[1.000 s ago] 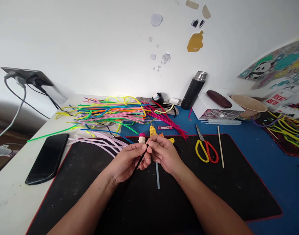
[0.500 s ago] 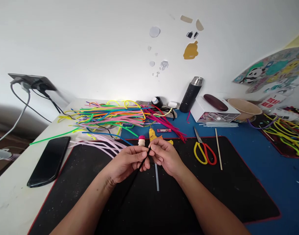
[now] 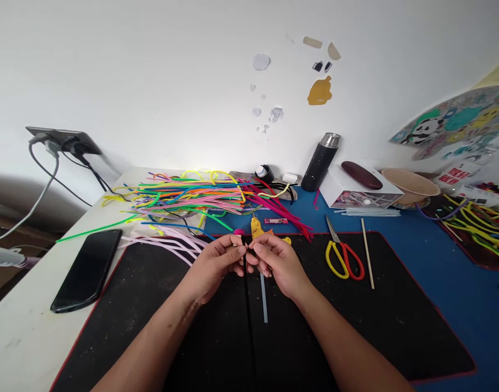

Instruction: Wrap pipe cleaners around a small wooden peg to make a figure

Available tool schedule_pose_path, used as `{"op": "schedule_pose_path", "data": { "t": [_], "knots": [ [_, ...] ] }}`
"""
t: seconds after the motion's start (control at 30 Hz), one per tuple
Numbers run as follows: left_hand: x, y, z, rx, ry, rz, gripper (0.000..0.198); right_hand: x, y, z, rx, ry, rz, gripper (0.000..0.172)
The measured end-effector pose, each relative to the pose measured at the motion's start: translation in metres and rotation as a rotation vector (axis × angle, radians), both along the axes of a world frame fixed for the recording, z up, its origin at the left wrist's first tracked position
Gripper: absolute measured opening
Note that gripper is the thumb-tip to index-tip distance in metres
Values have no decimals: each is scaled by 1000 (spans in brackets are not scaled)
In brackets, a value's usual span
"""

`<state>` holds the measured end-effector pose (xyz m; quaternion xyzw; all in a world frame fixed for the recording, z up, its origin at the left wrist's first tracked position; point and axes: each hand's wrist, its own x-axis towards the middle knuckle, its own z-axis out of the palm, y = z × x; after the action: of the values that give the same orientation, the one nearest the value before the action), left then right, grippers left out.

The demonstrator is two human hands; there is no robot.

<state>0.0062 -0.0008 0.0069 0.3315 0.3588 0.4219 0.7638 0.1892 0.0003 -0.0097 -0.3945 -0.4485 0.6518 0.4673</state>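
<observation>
A black pipe cleaner [image 3: 246, 296] hangs down over the dark mat, its upper end between my two hands. My left hand [image 3: 222, 261] pinches it near the top between thumb and fingers. Close beside, my right hand [image 3: 278, 262] has its thumb and forefinger closed at the same upper end. Just behind the fingers is a yellow glue gun [image 3: 256, 227], partly hidden, with a clear glue stick [image 3: 264, 299] lying below the hands. A pink-topped spool [image 3: 238, 232] is mostly covered by my left hand.
Scissors [image 3: 342, 253] and a thin wooden stick [image 3: 368, 253] lie to the right. Behind is a heap of coloured pipe cleaners [image 3: 192, 193]. A phone [image 3: 86, 270] lies left; a black flask [image 3: 320, 162] and white box [image 3: 357, 188] stand at the back right.
The black pipe cleaner has swung from slanting down-left to hanging nearly straight down. Both hands stay close together, and the camera view has shifted slightly.
</observation>
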Motion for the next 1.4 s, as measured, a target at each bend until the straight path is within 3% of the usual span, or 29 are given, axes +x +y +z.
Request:
{"op": "schedule_pose_path", "data": {
  "t": [0.17,0.27,0.67,1.03,1.4],
  "knots": [
    [-1,2,3,7,-12,196,34,0,-4,8,56,-113,23,38],
    [-1,4,3,-26,-35,238,35,-3,-7,11,85,-174,59,41],
    [-1,3,0,-44,5,169,38,-6,-8,8,96,-272,138,38],
    [-11,7,-3,232,309,211,30,-6,-10,10,135,-417,121,21],
    [-12,8,8,240,423,212,34,-6,-12,9,129,-424,144,18]
  ]
}}
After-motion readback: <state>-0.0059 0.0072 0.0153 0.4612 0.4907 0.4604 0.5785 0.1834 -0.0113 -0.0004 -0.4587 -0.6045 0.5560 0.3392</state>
